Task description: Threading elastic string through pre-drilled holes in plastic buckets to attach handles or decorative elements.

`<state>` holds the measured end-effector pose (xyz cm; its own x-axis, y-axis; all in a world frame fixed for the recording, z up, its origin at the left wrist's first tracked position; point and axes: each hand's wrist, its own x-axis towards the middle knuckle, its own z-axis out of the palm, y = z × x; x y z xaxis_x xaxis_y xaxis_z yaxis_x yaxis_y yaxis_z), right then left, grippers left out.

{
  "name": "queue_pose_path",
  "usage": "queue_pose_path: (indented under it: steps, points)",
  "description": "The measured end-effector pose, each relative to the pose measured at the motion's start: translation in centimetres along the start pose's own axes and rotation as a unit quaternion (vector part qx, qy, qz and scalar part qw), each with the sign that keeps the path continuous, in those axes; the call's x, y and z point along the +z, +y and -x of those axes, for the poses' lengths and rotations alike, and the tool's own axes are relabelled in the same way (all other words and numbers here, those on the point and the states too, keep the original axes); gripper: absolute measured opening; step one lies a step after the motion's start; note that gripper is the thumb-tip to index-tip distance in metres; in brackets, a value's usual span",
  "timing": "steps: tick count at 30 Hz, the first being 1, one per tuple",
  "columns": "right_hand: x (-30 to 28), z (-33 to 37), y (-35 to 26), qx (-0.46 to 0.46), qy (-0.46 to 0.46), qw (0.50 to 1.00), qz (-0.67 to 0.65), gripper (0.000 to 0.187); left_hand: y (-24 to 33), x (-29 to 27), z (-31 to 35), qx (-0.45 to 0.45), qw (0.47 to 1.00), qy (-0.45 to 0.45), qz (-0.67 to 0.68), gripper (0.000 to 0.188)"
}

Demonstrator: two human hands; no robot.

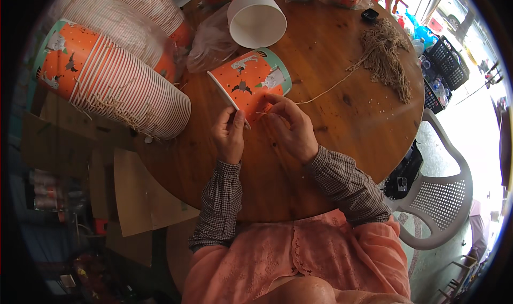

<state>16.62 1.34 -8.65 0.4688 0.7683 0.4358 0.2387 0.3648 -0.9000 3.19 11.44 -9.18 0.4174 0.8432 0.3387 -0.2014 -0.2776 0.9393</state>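
An orange paper bucket (250,81) with a green base band and printed cats and bats lies tilted on its side in front of me. Its white rim is gripped by my left hand (231,132), thumb on the outside. Against the bucket's side, my right hand (291,125) pinches a thin piece of tan twine (263,113) with thumb and fingertips. A longer strand (329,88) runs from behind the right hand to a loose bundle of twine (386,58) at the right of the table. Whether the two pieces join is hidden by the fingers.
A long stack of nested orange buckets (128,85) with twine bits on it lies at the left, beside bagged stacks (107,23). A white-lined bucket (257,21) stands behind, near crumpled plastic (211,42). A grey plastic chair (441,197) is at the table's right edge.
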Motion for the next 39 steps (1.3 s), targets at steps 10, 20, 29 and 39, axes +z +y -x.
queue_pose_path:
  steps: [10, 20, 29, 39]
  points:
    - [-0.3, -0.5, -0.8, -0.034, 0.025, 0.999, 0.012, 0.011, -1.2, 1.1, 0.5, 0.057, 0.995, -0.023, -0.082, 0.017]
    - [-1.0, -0.6, -1.0, -0.073, 0.052, 0.981, 0.170, 0.011, -3.6, 1.8, 1.1, 0.091, 0.973, -0.087, -0.191, 0.013]
    - [-0.9, -0.6, -0.5, -0.065, 0.062, 0.981, 0.172, 0.010, -2.2, 2.4, 1.3, 0.120, 0.957, -0.100, -0.243, 0.011]
    - [-0.9, -0.6, -0.3, -0.066, 0.054, 0.978, 0.189, 0.011, -2.3, 2.3, 1.4, 0.142, 0.938, -0.121, -0.292, 0.016]
